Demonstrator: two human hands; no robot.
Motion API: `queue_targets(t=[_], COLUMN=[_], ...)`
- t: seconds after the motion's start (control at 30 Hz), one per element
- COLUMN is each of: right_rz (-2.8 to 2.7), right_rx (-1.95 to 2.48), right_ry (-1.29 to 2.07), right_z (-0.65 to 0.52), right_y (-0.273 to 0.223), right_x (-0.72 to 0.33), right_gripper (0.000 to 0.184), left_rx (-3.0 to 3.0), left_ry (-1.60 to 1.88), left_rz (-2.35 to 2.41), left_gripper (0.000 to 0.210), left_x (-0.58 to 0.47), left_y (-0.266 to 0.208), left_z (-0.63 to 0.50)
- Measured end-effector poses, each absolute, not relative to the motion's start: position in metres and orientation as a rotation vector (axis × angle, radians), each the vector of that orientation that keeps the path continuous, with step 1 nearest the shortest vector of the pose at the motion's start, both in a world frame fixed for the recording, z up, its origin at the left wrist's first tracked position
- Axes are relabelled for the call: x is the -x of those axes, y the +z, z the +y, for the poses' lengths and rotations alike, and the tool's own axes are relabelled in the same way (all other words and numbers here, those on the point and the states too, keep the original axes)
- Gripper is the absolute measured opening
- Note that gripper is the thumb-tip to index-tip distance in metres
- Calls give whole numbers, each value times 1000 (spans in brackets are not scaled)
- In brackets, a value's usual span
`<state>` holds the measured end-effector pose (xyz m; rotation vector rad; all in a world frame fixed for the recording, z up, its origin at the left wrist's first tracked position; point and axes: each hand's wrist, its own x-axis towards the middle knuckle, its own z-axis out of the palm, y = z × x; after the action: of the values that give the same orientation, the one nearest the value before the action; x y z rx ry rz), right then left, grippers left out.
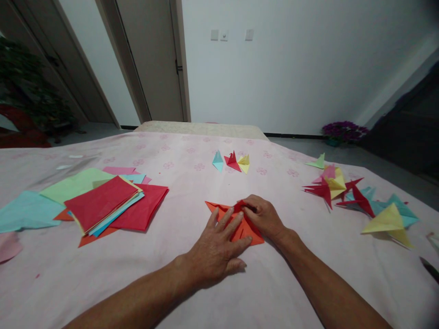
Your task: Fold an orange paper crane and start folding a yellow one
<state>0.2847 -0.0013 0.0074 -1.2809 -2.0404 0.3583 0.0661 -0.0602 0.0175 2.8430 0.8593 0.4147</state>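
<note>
An orange sheet of origami paper, partly folded, lies on the tablecloth in front of me. My left hand rests flat over its left and middle part with the fingers spread. At the paper's top edge, my right hand is closed, its thumb and fingers pinching a raised fold. The exact shape of that fold is partly hidden behind my fingers. Just beyond the paper stand small folded pieces: a light blue one, a red crane and a yellow one.
To the left lies a stack of coloured paper, with loose blue sheets and green sheets around it. Several folded cranes and a yellow folded piece lie at the right. A dark pointed object sits at the right edge.
</note>
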Motion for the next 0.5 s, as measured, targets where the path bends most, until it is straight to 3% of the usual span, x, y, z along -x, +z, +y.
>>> queue_targets(t=[0.07,0.17,0.33,0.5], right_rz=[-1829,-1555,-1611,-1934], right_rx=[1401,1555,1916,1568], right_ry=[330,332,176,-315], right_z=[1,4,2,-7], right_y=[5,4,8,19], right_x=[-285,-289,-295,-294], right_gripper=[25,47,67,70], left_rx=[-2832,-2735,-2578,-2514], left_ry=[514,592,584,684], left_rz=[1067,1433,1571,1549], left_gripper=[47,40,39,38], left_x=[-67,-65,-56,-52], left_y=[16,9,-6,-9], left_z=[-54,-43,-26,-20])
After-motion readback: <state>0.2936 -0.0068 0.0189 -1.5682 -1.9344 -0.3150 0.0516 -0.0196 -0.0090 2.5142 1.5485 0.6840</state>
